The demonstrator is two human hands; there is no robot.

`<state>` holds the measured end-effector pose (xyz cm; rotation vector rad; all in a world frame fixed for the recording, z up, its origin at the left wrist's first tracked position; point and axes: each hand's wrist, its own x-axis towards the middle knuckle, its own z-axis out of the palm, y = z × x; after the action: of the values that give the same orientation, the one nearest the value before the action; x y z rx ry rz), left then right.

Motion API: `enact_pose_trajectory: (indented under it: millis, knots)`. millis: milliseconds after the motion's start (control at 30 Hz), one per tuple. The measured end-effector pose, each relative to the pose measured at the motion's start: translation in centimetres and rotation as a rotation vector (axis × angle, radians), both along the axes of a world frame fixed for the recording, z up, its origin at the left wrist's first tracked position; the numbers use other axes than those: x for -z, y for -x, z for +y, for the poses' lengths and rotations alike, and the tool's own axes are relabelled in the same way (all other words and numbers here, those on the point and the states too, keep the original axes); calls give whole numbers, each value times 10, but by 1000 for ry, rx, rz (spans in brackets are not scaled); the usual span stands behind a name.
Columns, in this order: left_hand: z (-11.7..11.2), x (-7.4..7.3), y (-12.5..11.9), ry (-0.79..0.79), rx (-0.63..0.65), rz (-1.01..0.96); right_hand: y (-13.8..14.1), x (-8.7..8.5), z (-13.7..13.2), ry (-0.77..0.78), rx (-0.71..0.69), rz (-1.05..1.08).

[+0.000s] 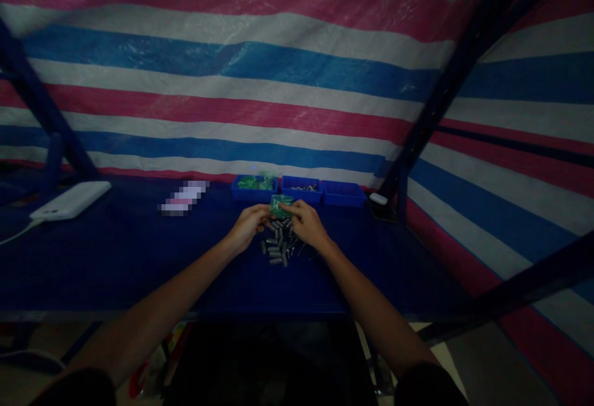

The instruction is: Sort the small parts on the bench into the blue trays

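Between my hands, a small translucent green piece [280, 206], which looks like plastic, is held above the blue table [195, 270]. My left hand [250, 223] pinches its left side with bent fingers. On the other side, my right hand [306, 220] grips it, the index finger stretched across its front. Just below lies a loose pile of short grey metal cylinders [275, 254], with several thin rods or pins [301, 249] at its right side. Whether anything sits inside the green piece is too dim to tell.
Behind my hands stand three blue bins: one with green pieces [236, 193], one with small metal parts [301, 195], and one on the right [343, 194]. A white power bank [72, 200] with a cable and a blurred-out flat item [184, 198] lie left; a white case [378, 198] lies right.
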<state>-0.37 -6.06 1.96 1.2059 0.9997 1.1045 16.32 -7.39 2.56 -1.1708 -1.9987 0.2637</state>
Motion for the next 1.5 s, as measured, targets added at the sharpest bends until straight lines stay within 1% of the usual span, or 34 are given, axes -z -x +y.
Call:
enact_pose_trajectory:
  millis: [67,167,267,333,400,500,567,600,667,733,767,800,833,900,967,1000,1033,1067,1133,1167,1233,1300,1367,1400,1433,1467,1500]
  knots:
    - [1,3,-1,-90,-34,73,1,1,2,32,5,94]
    - [0,7,-3,-355,-95,236,3,0,3,131,-4,279]
    - [-5,5,-2,-624,-174,529,4,-4,3,194,-2,440]
    - [-11,1,0,-793,-219,738,3,-5,3,216,49,506]
    - [-18,-3,1,-948,-242,901,3,-5,5,274,87,544]
    - [-24,-7,1,-1093,-239,1036,3,0,8,445,29,640]
    - [-25,-8,1,-1148,-224,1049,4,3,10,569,-43,760]
    - [-25,-7,1,-1162,-206,1037,5,5,10,607,-69,818]
    - [-23,-5,0,-1156,-152,973,6,7,11,595,-85,885]
    - [-21,-3,-2,-1085,-88,856,6,8,12,488,-57,864]
    - [-19,-2,-3,-1011,-63,780,6,8,11,413,-35,822]
    - [-17,-2,-4,-904,-45,691,6,7,10,330,-13,764]
    - [-15,-1,-5,-762,-23,591,5,5,8,241,2,686]
    - [-10,-1,-4,-410,48,345,5,1,3,56,-13,487]
    - [-4,-3,-1,-69,140,71,4,-3,-2,-98,-58,286]
    - [-2,-4,1,55,173,-54,4,-4,-4,-152,-76,207]
    - [-1,-6,4,140,193,-155,4,-4,-4,-191,-83,148]
    - [-1,-8,5,187,196,-229,4,-3,-4,-219,-79,107]
    - [-2,-10,7,184,177,-289,2,0,-2,-254,-64,46]
    - [-4,-10,6,150,161,-273,2,1,-1,-266,-64,16]
    - [-5,-9,5,54,113,-153,1,3,0,-285,-74,-44]
    - [-2,-8,6,-89,48,58,1,2,0,-292,-81,-94]
    - [10,-11,14,-288,-56,317,1,0,-2,-282,-69,-118]
    - [20,-14,21,-411,-125,450,1,-1,-3,-273,-53,-118]
    - [31,-19,29,-501,-222,596,0,-2,-3,-262,-32,-112]
    - [44,-25,39,-550,-311,746,-1,-2,-3,-251,-6,-102]
    - [57,-32,49,-592,-358,868,-3,-2,-2,-240,22,-89]
